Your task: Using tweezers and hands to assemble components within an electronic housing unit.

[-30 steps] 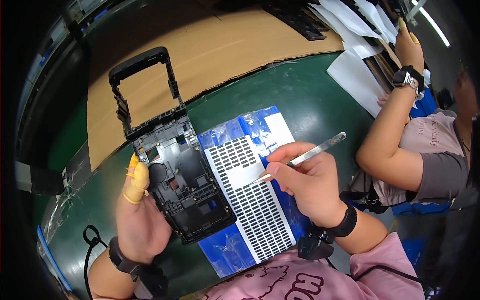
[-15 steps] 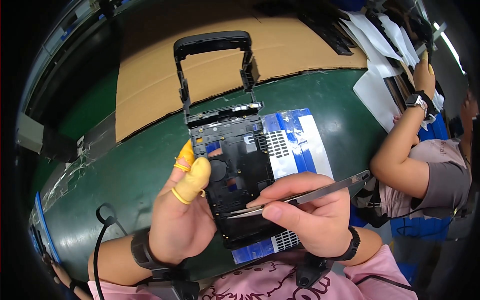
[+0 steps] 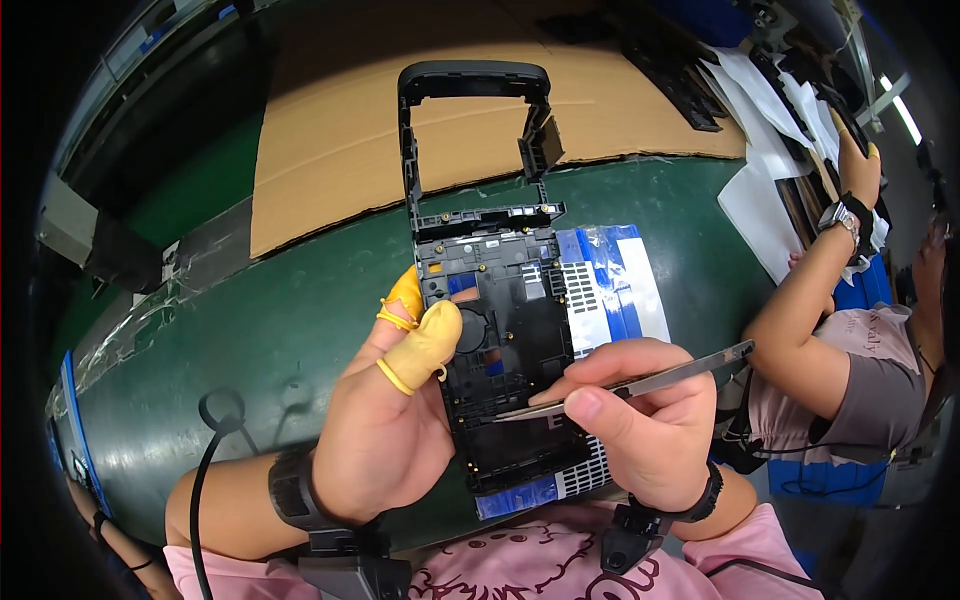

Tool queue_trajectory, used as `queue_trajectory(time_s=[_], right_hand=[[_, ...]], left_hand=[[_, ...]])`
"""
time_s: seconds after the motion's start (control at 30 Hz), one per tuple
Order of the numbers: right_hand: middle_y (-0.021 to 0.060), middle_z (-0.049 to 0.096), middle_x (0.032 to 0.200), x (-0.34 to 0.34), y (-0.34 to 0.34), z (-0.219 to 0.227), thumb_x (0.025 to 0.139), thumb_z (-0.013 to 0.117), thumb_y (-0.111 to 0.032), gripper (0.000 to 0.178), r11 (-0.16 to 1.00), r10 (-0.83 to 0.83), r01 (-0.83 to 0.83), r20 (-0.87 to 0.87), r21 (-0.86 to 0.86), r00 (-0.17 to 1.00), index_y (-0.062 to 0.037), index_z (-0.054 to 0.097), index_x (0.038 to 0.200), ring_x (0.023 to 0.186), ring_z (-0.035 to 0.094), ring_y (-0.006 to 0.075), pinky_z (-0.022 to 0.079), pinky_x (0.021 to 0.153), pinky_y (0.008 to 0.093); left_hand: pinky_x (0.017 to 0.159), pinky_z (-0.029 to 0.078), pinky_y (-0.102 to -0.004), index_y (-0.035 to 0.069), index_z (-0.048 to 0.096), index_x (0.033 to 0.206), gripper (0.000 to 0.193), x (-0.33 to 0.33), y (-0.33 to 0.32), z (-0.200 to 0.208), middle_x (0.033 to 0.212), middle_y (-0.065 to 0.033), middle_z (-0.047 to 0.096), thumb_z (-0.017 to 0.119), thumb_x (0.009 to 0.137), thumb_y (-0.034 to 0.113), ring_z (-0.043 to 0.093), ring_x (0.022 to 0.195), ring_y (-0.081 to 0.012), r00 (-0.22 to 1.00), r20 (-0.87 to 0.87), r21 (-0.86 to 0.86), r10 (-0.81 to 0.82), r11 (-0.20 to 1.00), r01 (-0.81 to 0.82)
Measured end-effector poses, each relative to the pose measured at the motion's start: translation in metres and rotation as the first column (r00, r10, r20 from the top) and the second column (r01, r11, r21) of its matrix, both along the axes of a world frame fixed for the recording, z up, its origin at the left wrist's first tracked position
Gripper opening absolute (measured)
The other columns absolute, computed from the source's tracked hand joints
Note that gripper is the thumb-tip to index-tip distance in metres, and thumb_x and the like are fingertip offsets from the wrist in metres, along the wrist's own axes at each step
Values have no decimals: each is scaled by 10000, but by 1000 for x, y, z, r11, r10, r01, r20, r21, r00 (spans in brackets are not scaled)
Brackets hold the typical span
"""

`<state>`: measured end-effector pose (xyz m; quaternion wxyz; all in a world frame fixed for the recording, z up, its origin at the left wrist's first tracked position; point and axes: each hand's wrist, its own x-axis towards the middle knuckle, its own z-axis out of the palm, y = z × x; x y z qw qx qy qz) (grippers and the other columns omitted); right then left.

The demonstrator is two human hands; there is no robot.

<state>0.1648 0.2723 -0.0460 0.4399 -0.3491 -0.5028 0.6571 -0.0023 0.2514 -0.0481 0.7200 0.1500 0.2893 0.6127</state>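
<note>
A black plastic frame with an open loop at its far end stands tilted in front of me. My left hand grips its left edge, thumb on the face and a finger behind, both in yellow finger cots. A pair of metal tweezers is pinched between the thumb and fingers of my right hand. The tweezer tips touch or hover just over the lower part of the frame; whether they hold anything is too small to tell.
Under the frame lies a blue and white sheet of small black rectangular labels on the green table. Brown cardboard covers the back. At right, a co-worker's arm reaches toward white sheets and black parts.
In the view, the frame and both my hands have shifted to the right. The tweezer tips remain over the frame's lower part, and the co-worker's hand has moved slightly.
</note>
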Motion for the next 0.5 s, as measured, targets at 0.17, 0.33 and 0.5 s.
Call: queue_trajectory(time_s=[0.17,0.33,0.5], right_hand=[[213,619,785,-1,3,-2,746,599,39,156,1000,7,-8,17,31,1000,76,532,881,731,634,242,514,688,311],[218,622,798,3,3,0,748,596,40,156,999,17,-18,42,28,999,79,532,885,739,633,238,511,692,307],[68,604,823,5,3,-3,759,617,45,184,998,24,-22,-33,54,999,65,576,937,676,543,56,409,556,162]], left_hand=[[876,441,-374,73,336,1244,406,3,3,3,1173,-109,485,400,910,296,515,1045,-228,993,-120,-35,21,999,-25],[903,417,-369,71,295,1272,515,2,1,-1,1205,-109,451,517,825,197,478,1091,-232,991,-133,46,-13,999,19],[935,381,-353,75,228,1311,770,4,-3,-4,1237,-100,409,587,642,-49,439,1129,-226,974,-223,115,-38,991,65]])
